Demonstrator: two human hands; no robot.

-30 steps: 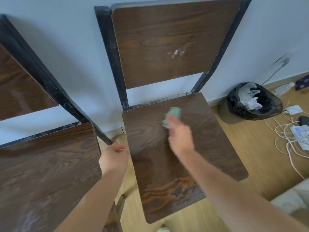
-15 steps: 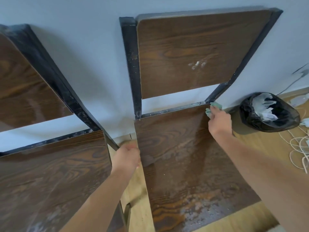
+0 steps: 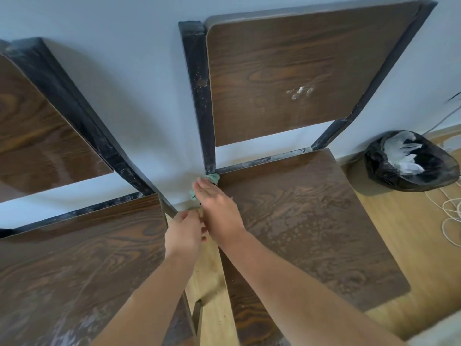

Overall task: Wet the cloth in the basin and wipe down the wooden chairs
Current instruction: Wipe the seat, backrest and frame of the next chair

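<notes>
Two wooden chairs with black metal frames stand against a pale wall. The right chair's seat [image 3: 311, 221] looks damp and streaked. My right hand [image 3: 217, 211] presses a small green cloth [image 3: 212, 178] flat into the seat's back left corner, at the foot of the black frame post [image 3: 199, 96]. Most of the cloth is hidden under my fingers. My left hand [image 3: 184, 231] rests at the left edge of that seat, fingers curled, between the two chairs. The left chair's seat [image 3: 74, 265] shows pale dusty marks near the front. No basin is in view.
A bin lined with a black bag [image 3: 409, 161] holding white paper stands on the wooden floor right of the chair. White cables [image 3: 451, 216] lie at the far right. A narrow gap of floor [image 3: 212, 295] separates the two seats.
My right hand has swept the cloth from the seat's back right corner along the back edge to its back left corner. My left hand stayed at the seat's left edge. The view moved closer.
</notes>
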